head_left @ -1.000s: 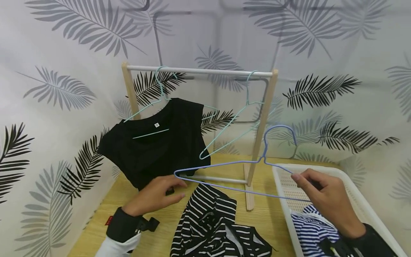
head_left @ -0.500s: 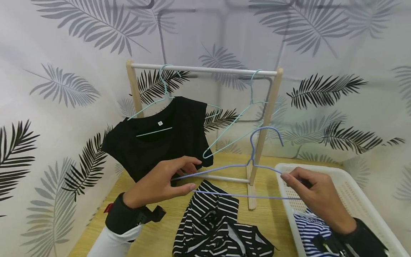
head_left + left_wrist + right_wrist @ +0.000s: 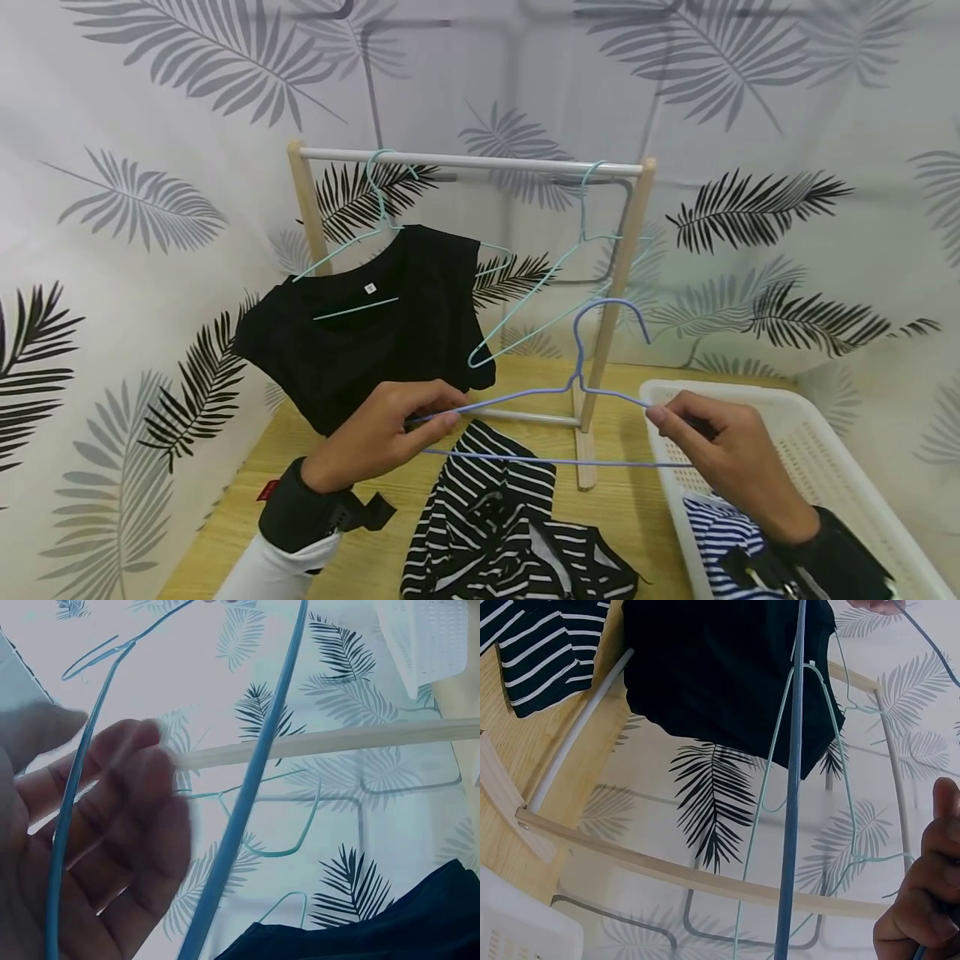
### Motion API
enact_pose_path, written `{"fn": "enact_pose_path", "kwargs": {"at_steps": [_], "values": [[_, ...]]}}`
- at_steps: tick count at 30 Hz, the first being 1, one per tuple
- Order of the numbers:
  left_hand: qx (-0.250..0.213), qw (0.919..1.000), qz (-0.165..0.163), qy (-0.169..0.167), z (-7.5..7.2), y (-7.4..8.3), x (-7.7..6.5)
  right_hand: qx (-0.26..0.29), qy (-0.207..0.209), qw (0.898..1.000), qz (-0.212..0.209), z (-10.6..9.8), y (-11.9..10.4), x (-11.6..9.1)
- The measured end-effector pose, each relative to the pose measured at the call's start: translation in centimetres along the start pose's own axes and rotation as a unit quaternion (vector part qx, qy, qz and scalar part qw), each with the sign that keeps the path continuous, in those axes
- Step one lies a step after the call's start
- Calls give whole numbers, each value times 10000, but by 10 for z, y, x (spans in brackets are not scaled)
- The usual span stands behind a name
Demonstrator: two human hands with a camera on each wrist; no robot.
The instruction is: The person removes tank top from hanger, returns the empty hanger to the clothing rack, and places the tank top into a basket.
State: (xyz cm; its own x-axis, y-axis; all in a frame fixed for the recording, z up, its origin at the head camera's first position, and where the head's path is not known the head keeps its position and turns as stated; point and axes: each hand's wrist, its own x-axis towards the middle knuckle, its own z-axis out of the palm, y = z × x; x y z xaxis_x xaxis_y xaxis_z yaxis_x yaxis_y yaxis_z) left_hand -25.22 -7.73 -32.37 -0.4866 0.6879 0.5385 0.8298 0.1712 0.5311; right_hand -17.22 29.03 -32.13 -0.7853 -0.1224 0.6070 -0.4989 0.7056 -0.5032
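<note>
A blue clothes hanger (image 3: 525, 460) is held level in front of the rack, hook upward. My right hand (image 3: 731, 454) grips its right end. At the hanger's left end, my left hand (image 3: 390, 429) has thumb and fingers closed around the upper arm; in the left wrist view the wire crosses the curled fingers (image 3: 124, 817). Behind the left hand, a black sleeveless top (image 3: 360, 342) hangs on a mint hanger (image 3: 378, 196). Below the blue hanger, a black-and-white striped garment (image 3: 487, 500) lies crumpled on the table. The hanger's left tip is hidden by the left hand.
A small rack with a metal rail (image 3: 472, 161) and wooden posts (image 3: 618, 283) stands on the wooden table (image 3: 360, 550). A bare mint hanger (image 3: 525, 308) hangs at its right. The white basket (image 3: 832, 442) at right holds a blue-and-white striped garment (image 3: 723, 537).
My left hand has moved up and right from beside the black top and closed on the hanger's left end. The blue hanger has shifted left with my right hand.
</note>
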Motion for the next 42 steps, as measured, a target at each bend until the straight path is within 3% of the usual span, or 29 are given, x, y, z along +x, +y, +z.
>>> {"fn": "enact_pose_path", "kwargs": {"at_steps": [6, 12, 19, 27, 35, 42], "values": [[302, 9991, 124, 269, -1, 1, 0, -67, -33, 9999, -156, -1, 2, 1], [475, 9978, 34, 453, -6, 2, 1, -164, 68, 9996, -231, -8, 2, 4], [699, 9928, 158, 955, -23, 3, -5, -539, 340, 9978, 159, -24, 6, 8], [1012, 9816, 155, 1611, -46, 4, -19, -492, 377, 9966, 536, -34, 16, 9], [1221, 9652, 28, 2312, -67, 4, -34, -549, -188, 9942, 901, -28, 29, 11], [1427, 9460, -97, 2909, -84, 6, -41, -388, -505, 9937, 925, -15, 38, 29]]}}
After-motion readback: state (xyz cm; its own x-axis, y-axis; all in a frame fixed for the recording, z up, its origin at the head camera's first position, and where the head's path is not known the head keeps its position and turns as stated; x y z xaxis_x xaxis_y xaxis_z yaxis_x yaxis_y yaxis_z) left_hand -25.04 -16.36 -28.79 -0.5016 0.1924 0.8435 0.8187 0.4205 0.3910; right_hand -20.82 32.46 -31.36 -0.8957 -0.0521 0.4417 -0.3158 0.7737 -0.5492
